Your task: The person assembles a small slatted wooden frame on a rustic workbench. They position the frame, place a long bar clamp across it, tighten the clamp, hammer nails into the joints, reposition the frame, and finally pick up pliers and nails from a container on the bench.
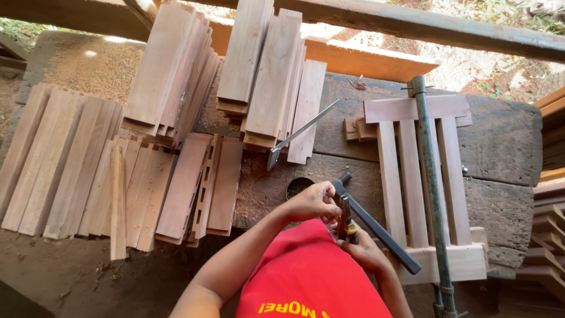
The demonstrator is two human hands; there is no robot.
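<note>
Red cloth of the person's shirt (pixel 306 271) fills the near bottom of the view, and just past it both hands meet close together. The left hand (pixel 312 203) has its grip curled shut, pinching near the top of a small hand tool (pixel 346 221) with a yellow and dark handle. The right hand (pixel 368 250) has its grip wrapped tight on the lower part of that same tool. A long dark bar (pixel 376 227) lies slanting under the hands, touching the wooden frame (pixel 412 176) of flat slats on the right. To do this well, I think both hands should stay snug and steady so the tool does not slip or twist. A tall metal clamp rod (pixel 432 188) runs across the frame, so elbows need care on that side. A small dark round cup (pixel 299 187) sits just beside the left hand and could get knocked. A thin metal blade (pixel 300 134) lies farther out on the counter (pixel 506 141). Stacks of wooden boards (pixel 176 76) crowd the left and far side, some hanging past the counter edge. The most open room is on the counter's bare far right
</note>
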